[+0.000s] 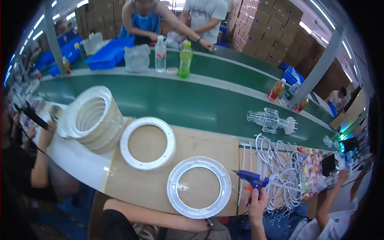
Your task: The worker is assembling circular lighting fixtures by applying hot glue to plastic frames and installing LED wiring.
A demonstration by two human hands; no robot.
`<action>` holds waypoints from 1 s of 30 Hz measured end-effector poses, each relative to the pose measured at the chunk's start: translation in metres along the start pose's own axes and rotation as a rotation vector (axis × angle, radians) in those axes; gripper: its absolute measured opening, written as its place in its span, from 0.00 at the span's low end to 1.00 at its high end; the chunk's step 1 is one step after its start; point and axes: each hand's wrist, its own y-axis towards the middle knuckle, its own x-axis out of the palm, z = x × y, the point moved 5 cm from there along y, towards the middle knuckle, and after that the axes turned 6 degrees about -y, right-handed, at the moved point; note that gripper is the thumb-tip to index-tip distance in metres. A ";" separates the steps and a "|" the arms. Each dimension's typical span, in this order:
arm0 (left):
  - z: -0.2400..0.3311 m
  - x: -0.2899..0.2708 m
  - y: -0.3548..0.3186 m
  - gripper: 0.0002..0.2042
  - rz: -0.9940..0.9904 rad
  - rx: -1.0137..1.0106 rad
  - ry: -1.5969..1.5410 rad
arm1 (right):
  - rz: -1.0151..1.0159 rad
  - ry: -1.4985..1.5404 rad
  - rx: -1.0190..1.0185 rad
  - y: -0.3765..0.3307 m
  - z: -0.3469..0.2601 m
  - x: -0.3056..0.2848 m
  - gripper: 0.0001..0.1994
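Note:
My right hand [257, 200] is closed round the handle of a blue glue gun [253, 180], whose tip points left toward a white ring [174, 194]. This ring lies flat at the front of the cardboard-covered worktop, with a thin wire at its lower edge. My left forearm reaches in from the left, and my left hand [198, 225] is just below that edge; its fingers are too hidden to read. A second white ring [127, 146] lies farther back to the left. Beyond it leans a stack of white rings [114, 120].
White cables [280, 176] lie in a tangle right of the glue gun. A clear plastic part [270, 120] rests on the green conveyor [192, 108]. Bottles [160, 56] and a blue tray [108, 56] stand farther back. Co-workers are at both sides and across the line.

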 end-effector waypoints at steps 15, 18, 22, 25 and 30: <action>0.003 -0.081 -0.200 0.28 1.116 -0.866 -1.077 | -0.083 0.409 0.025 -0.005 0.003 0.005 0.10; -0.016 -0.078 -0.185 0.30 1.169 -0.813 -1.120 | -0.102 0.418 -0.030 -0.001 0.020 0.007 0.10; -0.010 -0.086 -0.184 0.30 1.186 -0.805 -1.181 | -0.120 0.444 -0.055 -0.003 0.028 0.008 0.11; 0.010 -0.093 -0.193 0.30 1.210 -0.803 -1.157 | -0.078 0.501 -0.083 -0.004 0.018 0.010 0.11; 0.053 -0.103 -0.245 0.30 1.311 -0.829 -1.082 | -0.025 0.544 -0.076 0.001 0.009 0.016 0.11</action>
